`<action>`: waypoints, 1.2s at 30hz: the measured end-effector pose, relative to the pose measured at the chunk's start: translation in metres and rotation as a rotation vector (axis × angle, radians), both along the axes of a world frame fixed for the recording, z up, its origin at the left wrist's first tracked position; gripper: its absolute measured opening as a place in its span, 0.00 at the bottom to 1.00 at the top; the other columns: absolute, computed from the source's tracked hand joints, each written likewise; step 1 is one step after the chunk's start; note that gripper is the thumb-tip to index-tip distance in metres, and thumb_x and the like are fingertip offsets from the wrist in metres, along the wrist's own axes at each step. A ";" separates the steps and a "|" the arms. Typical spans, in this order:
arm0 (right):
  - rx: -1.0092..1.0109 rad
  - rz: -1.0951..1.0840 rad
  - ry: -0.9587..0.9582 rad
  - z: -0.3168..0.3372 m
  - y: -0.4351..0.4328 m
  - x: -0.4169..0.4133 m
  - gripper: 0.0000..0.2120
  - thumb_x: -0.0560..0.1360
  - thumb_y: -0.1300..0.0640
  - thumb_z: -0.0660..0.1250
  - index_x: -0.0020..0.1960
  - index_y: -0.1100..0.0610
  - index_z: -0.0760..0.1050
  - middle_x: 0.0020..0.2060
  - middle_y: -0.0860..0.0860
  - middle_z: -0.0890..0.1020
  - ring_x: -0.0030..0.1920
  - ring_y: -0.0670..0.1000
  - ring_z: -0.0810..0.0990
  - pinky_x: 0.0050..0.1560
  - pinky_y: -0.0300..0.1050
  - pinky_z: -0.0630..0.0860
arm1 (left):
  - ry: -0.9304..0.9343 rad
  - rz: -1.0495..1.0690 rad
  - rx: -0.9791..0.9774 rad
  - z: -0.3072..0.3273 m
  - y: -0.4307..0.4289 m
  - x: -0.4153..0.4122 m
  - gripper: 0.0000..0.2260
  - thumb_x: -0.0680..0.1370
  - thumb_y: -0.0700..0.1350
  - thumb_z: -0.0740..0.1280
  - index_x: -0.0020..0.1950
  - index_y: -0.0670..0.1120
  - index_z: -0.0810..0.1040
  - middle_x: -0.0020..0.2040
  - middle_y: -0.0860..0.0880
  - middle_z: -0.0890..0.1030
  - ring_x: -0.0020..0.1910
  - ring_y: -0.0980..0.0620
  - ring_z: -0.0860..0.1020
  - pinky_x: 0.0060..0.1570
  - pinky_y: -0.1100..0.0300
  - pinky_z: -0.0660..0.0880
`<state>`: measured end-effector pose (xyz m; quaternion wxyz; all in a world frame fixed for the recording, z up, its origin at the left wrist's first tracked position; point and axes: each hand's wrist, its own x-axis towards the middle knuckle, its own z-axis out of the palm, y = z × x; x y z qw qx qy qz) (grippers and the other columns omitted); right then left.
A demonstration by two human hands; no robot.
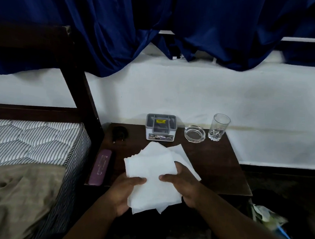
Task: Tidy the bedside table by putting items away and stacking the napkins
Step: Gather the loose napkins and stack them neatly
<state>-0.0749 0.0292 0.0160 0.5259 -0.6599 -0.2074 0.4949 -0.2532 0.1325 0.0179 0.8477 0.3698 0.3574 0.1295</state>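
Observation:
A loose bundle of several white napkins (pixel 150 171) is held above the front of the dark wooden bedside table (pixel 222 164). My left hand (pixel 125 193) grips the bundle's lower left side, thumb on top. My right hand (pixel 183 183) grips its right edge, thumb and fingers curled over the paper. The napkins are fanned and unevenly aligned. A grey-and-white organiser box (pixel 160 127) stands at the back of the table. Beside it are a glass ashtray (pixel 194 133) and an upright drinking glass (pixel 219 126). A black plug adapter (pixel 119 134) lies at the back left, and a purple case (pixel 100 166) along the left edge.
A bed with a striped mattress (pixel 31 141) and a tan cloth (pixel 17 199) sits left of the table. A dark bedpost (pixel 81 88) rises behind it. Blue curtains (pixel 159 23) hang over the white wall. Crumpled wrappers (pixel 268 216) lie on the floor at the right.

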 end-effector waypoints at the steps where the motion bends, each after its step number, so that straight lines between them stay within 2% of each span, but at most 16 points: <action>1: 0.012 0.004 0.005 -0.004 0.000 0.004 0.17 0.69 0.60 0.78 0.56 0.56 0.80 0.49 0.54 0.88 0.50 0.56 0.87 0.54 0.55 0.84 | 0.004 0.009 -0.001 -0.001 0.000 0.000 0.21 0.73 0.28 0.69 0.66 0.35 0.78 0.61 0.33 0.83 0.61 0.31 0.81 0.58 0.40 0.79; 4: -0.058 -0.094 -0.114 -0.016 0.004 0.023 0.11 0.74 0.51 0.75 0.51 0.57 0.81 0.38 0.52 0.86 0.34 0.51 0.83 0.36 0.44 0.79 | 0.040 0.061 0.014 -0.006 0.004 0.000 0.22 0.71 0.26 0.68 0.65 0.33 0.78 0.61 0.33 0.82 0.60 0.32 0.81 0.57 0.42 0.80; 5: -0.094 -0.144 -0.183 -0.022 0.006 0.034 0.10 0.75 0.51 0.74 0.49 0.57 0.81 0.38 0.54 0.85 0.32 0.50 0.81 0.36 0.46 0.78 | 0.061 0.085 0.027 -0.009 0.006 -0.001 0.21 0.72 0.26 0.68 0.65 0.33 0.77 0.61 0.32 0.82 0.59 0.32 0.81 0.57 0.42 0.80; 8: -0.225 -0.217 -0.573 -0.038 0.008 0.067 0.06 0.75 0.55 0.73 0.49 0.56 0.81 0.45 0.56 0.86 0.43 0.55 0.84 0.50 0.50 0.80 | 0.113 0.099 0.091 -0.014 0.013 -0.003 0.18 0.72 0.26 0.68 0.62 0.32 0.77 0.52 0.35 0.85 0.48 0.38 0.85 0.45 0.48 0.83; 9: -0.273 -0.190 -0.715 -0.041 0.008 0.076 0.07 0.74 0.55 0.74 0.50 0.55 0.82 0.48 0.55 0.86 0.48 0.56 0.84 0.53 0.48 0.79 | 0.134 0.094 0.110 -0.014 0.016 -0.003 0.18 0.71 0.27 0.68 0.61 0.32 0.78 0.47 0.37 0.86 0.44 0.41 0.86 0.39 0.51 0.83; 11: -0.268 -0.097 -0.850 -0.045 0.011 0.087 0.12 0.72 0.55 0.76 0.54 0.57 0.81 0.50 0.54 0.84 0.52 0.56 0.82 0.56 0.47 0.78 | 0.121 0.090 0.091 -0.018 0.022 -0.003 0.17 0.69 0.26 0.68 0.57 0.32 0.78 0.42 0.39 0.87 0.38 0.43 0.87 0.33 0.55 0.82; 14: -0.224 0.049 -0.914 -0.046 0.026 0.095 0.21 0.69 0.55 0.79 0.59 0.58 0.79 0.53 0.56 0.81 0.55 0.56 0.81 0.58 0.47 0.75 | 0.108 0.088 0.052 -0.022 0.025 -0.003 0.14 0.69 0.26 0.67 0.54 0.31 0.78 0.41 0.38 0.87 0.37 0.43 0.87 0.33 0.55 0.83; 17: -0.284 0.186 -0.968 -0.040 0.045 0.100 0.27 0.68 0.50 0.80 0.63 0.56 0.77 0.58 0.56 0.79 0.60 0.56 0.77 0.63 0.50 0.73 | 0.110 0.065 0.056 -0.025 0.025 -0.003 0.12 0.70 0.27 0.69 0.53 0.33 0.79 0.39 0.39 0.87 0.36 0.44 0.87 0.32 0.55 0.83; 19: -0.357 0.266 -1.011 -0.038 0.054 0.103 0.29 0.67 0.47 0.80 0.64 0.56 0.76 0.60 0.56 0.78 0.63 0.57 0.76 0.64 0.52 0.73 | 0.123 0.069 0.035 -0.024 0.028 -0.001 0.16 0.63 0.29 0.72 0.50 0.31 0.78 0.35 0.39 0.86 0.32 0.45 0.86 0.29 0.57 0.81; 20: -0.392 0.281 -1.024 -0.037 0.057 0.104 0.29 0.67 0.46 0.80 0.63 0.56 0.76 0.61 0.56 0.78 0.63 0.58 0.76 0.64 0.52 0.74 | 0.114 0.074 0.020 -0.024 0.030 -0.001 0.19 0.61 0.29 0.72 0.51 0.29 0.78 0.38 0.37 0.86 0.34 0.43 0.86 0.30 0.56 0.82; 23: -0.437 0.250 -1.030 -0.040 0.063 0.106 0.27 0.66 0.46 0.81 0.59 0.57 0.78 0.60 0.56 0.80 0.61 0.58 0.78 0.60 0.51 0.76 | 0.080 0.106 0.007 -0.027 0.033 -0.003 0.20 0.70 0.26 0.69 0.62 0.28 0.77 0.56 0.30 0.82 0.49 0.35 0.83 0.43 0.49 0.85; 28: -0.424 0.187 -1.036 -0.047 0.066 0.109 0.19 0.69 0.49 0.79 0.53 0.58 0.78 0.56 0.55 0.81 0.59 0.57 0.78 0.55 0.46 0.73 | 0.109 0.127 0.013 -0.029 0.035 -0.002 0.17 0.69 0.27 0.69 0.58 0.30 0.79 0.51 0.33 0.84 0.43 0.39 0.86 0.37 0.52 0.84; 31: -0.388 0.121 -1.005 -0.047 0.065 0.108 0.13 0.68 0.51 0.80 0.45 0.53 0.77 0.50 0.53 0.83 0.53 0.56 0.81 0.52 0.48 0.77 | 0.111 0.157 0.003 -0.031 0.036 -0.004 0.21 0.70 0.27 0.69 0.63 0.30 0.78 0.59 0.30 0.82 0.56 0.32 0.82 0.53 0.44 0.83; 33: -0.371 0.066 -0.970 -0.046 0.064 0.106 0.15 0.66 0.52 0.81 0.38 0.50 0.74 0.46 0.51 0.83 0.49 0.55 0.82 0.50 0.49 0.79 | 0.108 0.172 -0.006 -0.031 0.036 -0.005 0.24 0.69 0.27 0.70 0.65 0.30 0.77 0.61 0.30 0.81 0.61 0.29 0.80 0.60 0.41 0.78; 34: -0.367 0.048 -0.955 -0.045 0.064 0.106 0.16 0.66 0.52 0.81 0.36 0.50 0.73 0.44 0.50 0.83 0.47 0.54 0.82 0.49 0.48 0.79 | 0.116 0.178 -0.008 -0.031 0.036 -0.005 0.23 0.69 0.27 0.70 0.64 0.30 0.77 0.60 0.30 0.82 0.59 0.30 0.81 0.59 0.41 0.78; 36: -0.350 0.027 -0.910 -0.046 0.064 0.104 0.16 0.65 0.52 0.81 0.34 0.50 0.73 0.39 0.47 0.82 0.44 0.52 0.82 0.45 0.46 0.77 | 0.131 0.182 0.009 -0.029 0.036 -0.005 0.22 0.67 0.28 0.71 0.61 0.30 0.79 0.53 0.33 0.85 0.50 0.35 0.85 0.49 0.46 0.83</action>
